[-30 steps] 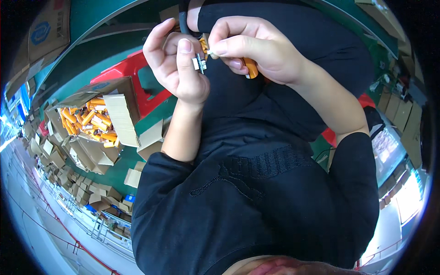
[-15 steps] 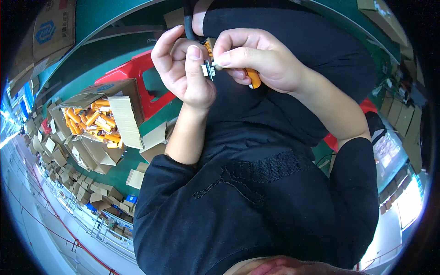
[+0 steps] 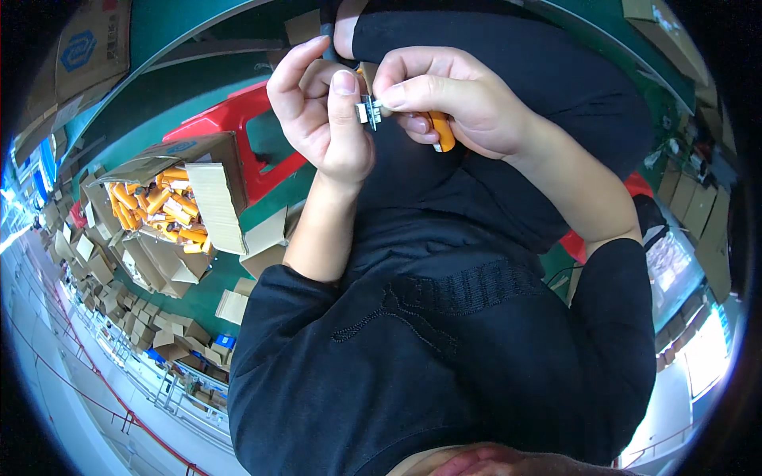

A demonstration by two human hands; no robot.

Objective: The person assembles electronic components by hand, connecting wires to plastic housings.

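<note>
My left hand (image 3: pixel 333 119) is closed on a small dark circuit board (image 3: pixel 373 113) with white connectors, held by its edge beside the thumb. Facing it, my right hand (image 3: pixel 468 99) pinches a small pale piece, perhaps a wire plug, against the board's right side; the fingertips cover most of it. Tucked under the curled lower fingers of that same hand is an orange battery cell (image 3: pixel 442 133), only partly visible. Both hands meet above my dark-clothed lap. Whether the plug sits inside a connector is too small to tell.
To the left, an open carton (image 3: pixel 218 206) holds many orange cells (image 3: pixel 163 202). A red plastic stool (image 3: pixel 254 163) stands behind it on the green floor. More cardboard boxes (image 3: pixel 178 337) are piled at the lower left. A clear plastic-wrapped bundle (image 3: pixel 671 258) lies at the right.
My left hand and the circuit board have shifted slightly to the right, and the board has turned a little. My right hand keeps its pinch and the orange cell, almost in place.
</note>
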